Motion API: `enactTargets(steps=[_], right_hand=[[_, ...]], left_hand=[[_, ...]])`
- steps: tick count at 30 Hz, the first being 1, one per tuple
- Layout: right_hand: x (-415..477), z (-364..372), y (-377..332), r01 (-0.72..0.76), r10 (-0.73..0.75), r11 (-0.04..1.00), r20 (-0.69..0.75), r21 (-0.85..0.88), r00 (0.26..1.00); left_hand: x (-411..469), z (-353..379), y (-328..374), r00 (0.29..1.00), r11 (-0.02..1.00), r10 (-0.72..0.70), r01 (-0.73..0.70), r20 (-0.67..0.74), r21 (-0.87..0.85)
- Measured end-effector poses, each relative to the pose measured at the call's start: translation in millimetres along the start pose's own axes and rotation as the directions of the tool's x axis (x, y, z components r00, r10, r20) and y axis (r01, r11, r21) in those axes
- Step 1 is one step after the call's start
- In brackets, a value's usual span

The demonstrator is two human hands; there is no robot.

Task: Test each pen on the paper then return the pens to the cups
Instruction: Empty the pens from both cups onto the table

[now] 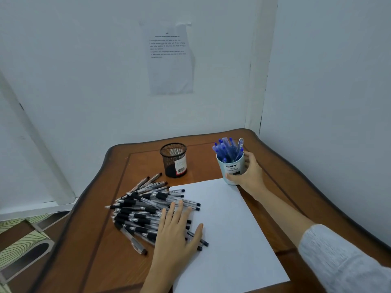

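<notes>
A pile of several black pens (139, 210) lies on the wooden table (95, 240), left of a blank white sheet of paper (224, 235). My left hand (175, 231) lies flat on the pile's right side, fingers straight and spread. At the back right stands a pale cup (231, 169) full of blue pens (227, 150), at the paper's far corner. My right hand (250, 172) grips this cup from the right, thumb across its front. A black mesh cup (174, 159) stands upright behind the pile; I see no pens in it.
The table sits in a corner, with white walls close behind and to the right. A printed sheet (169, 58) is taped to the back wall. Off the table's left edge lie a white frame and a patterned floor.
</notes>
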State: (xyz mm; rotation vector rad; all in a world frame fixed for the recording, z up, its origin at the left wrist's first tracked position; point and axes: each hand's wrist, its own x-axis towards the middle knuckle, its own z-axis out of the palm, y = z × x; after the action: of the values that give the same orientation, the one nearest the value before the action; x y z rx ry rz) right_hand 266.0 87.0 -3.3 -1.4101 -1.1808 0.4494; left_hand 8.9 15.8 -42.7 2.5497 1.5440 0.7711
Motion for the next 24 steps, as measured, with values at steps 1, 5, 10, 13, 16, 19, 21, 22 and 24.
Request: enactTargets(steps=[1,5,10,13,16,19,21,22,24], right_hand=[[-4,-9,0,0.073,-0.072,0.996,0.006,-0.046,0.997],[-14,-53,4,0.28,-0.274,0.887,0.069,-0.368,0.959],[-33,-92,-4,0.483,-0.437,0.431,0.292,-0.762,0.851],[-42,-107,-2,0.519,-0.443,0.256,0.378,-0.815,0.813],[-46,-121,-1,0.492,-0.457,0.193,0.366,-0.849,0.811],[-49,-134,4,0.457,-0.445,0.165,0.348,-0.874,0.825],[-49,-143,5,0.431,-0.435,0.166,0.326,-0.887,0.839],[-49,-147,6,0.42,-0.437,0.168,0.314,-0.892,0.843],[-50,-155,6,0.417,-0.44,0.146,0.319,-0.897,0.839]], left_hand=[[0,0,0,1.0,1.0,0.014,-0.014,-0.01,-0.013],[-1,-2,2,0.998,0.996,0.051,-0.054,-0.036,-0.07],[-2,-2,1,0.992,0.994,0.097,-0.1,-0.077,-0.041],[-2,-1,0,0.993,0.994,0.104,-0.105,-0.048,-0.022],[-2,-1,2,0.997,0.997,0.076,-0.076,0.011,0.014],[-4,-3,4,0.999,0.998,0.048,-0.049,0.024,0.041],[-5,-5,4,0.999,0.998,0.036,-0.038,0.037,0.056],[-5,-5,4,0.999,0.997,0.032,-0.034,0.043,0.066],[-5,-6,5,0.998,0.996,0.032,-0.036,0.056,0.084]])
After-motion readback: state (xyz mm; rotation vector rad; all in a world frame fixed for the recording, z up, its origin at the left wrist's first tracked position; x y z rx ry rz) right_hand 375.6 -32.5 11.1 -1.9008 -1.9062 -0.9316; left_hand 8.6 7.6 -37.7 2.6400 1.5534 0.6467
